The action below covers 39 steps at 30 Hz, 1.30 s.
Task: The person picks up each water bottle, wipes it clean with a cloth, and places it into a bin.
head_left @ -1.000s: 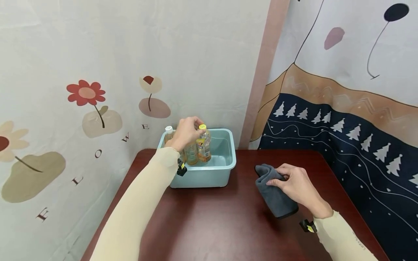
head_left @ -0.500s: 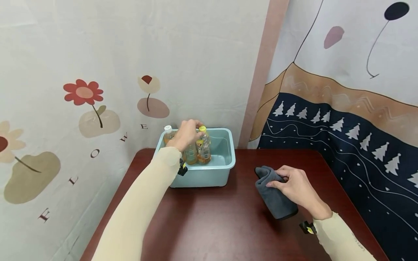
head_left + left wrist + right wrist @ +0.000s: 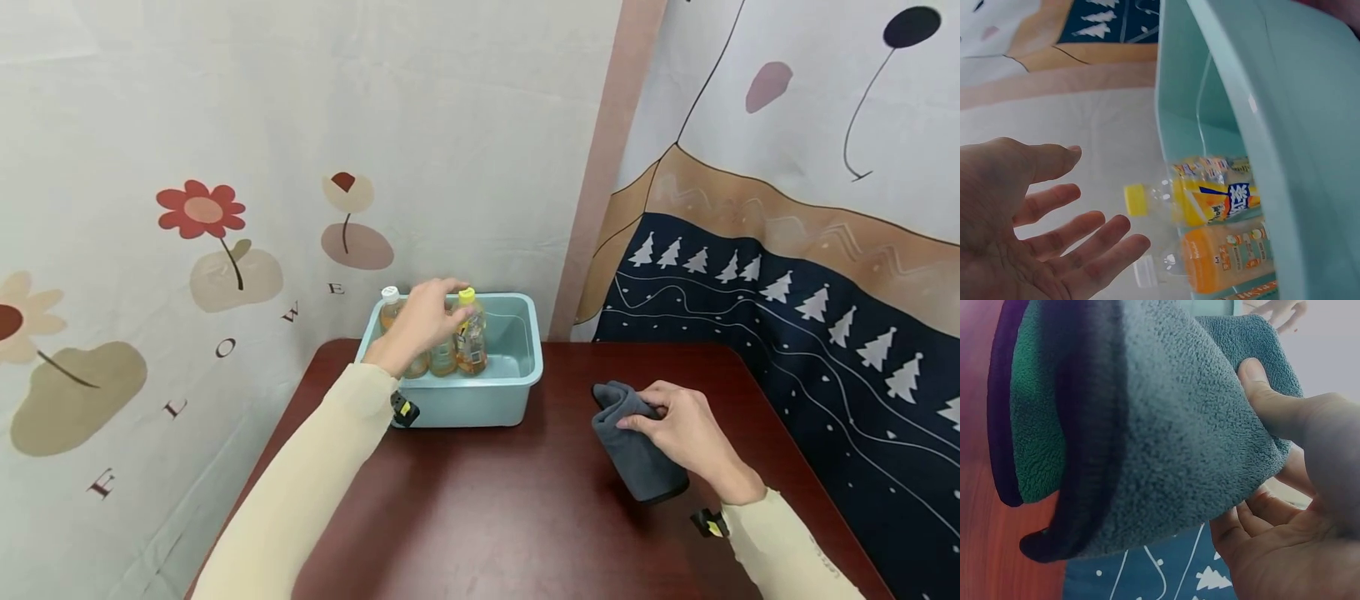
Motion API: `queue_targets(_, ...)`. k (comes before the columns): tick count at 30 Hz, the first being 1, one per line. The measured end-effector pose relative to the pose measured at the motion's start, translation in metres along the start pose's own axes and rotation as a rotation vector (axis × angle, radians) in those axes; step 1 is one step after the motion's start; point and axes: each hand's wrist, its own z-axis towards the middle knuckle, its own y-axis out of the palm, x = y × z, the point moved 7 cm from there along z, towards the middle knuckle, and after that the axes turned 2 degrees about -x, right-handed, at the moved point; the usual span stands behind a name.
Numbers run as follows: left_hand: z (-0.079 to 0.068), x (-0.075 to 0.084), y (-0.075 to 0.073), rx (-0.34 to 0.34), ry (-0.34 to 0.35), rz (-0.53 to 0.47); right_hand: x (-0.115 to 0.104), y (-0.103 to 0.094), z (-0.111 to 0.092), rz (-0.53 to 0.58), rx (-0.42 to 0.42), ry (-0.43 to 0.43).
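Note:
My left hand (image 3: 423, 321) hovers over the left part of a light-blue plastic bin (image 3: 465, 407). In the left wrist view its fingers are spread and hold nothing, a small gap away from the yellow cap of a drink bottle (image 3: 1216, 197). That bottle stands upright in the bin, beside an orange-labelled bottle (image 3: 1229, 256) with a white cap. Another white-capped bottle (image 3: 390, 308) shows behind the left hand, which partly hides the group. On the right, my right hand (image 3: 686, 429) pinches a folded dark grey cloth (image 3: 641, 454) between thumb and fingers, close over the table.
The dark red-brown table (image 3: 510, 517) carries the bin at its back edge. A pale wall hanging (image 3: 480, 150) with printed flowers stands right behind it. A navy, tree-printed hanging (image 3: 750, 325) borders the right side.
Earlier my left thumb and fingers were at the yellow cap; now they have let go and the hand has drawn slightly left. The right hand keeps holding the cloth, nearly still.

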Motion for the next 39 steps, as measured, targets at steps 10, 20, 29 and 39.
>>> queue_targets(10,-0.051,0.007,-0.006,0.097,0.099,-0.039,0.015,-0.005,0.003,-0.051,0.03,0.015)
queue_targets(20,-0.104,0.001,0.005,0.231,0.187,-0.016,0.043,-0.006,0.017,-0.225,0.014,-0.007)
queue_targets(29,-0.142,-0.005,0.021,0.306,0.236,0.016,0.071,0.008,0.025,-0.288,-0.046,0.018)
queue_targets(39,-0.169,-0.016,0.034,0.31,0.229,0.108,0.098,0.035,0.023,-0.308,-0.176,0.107)
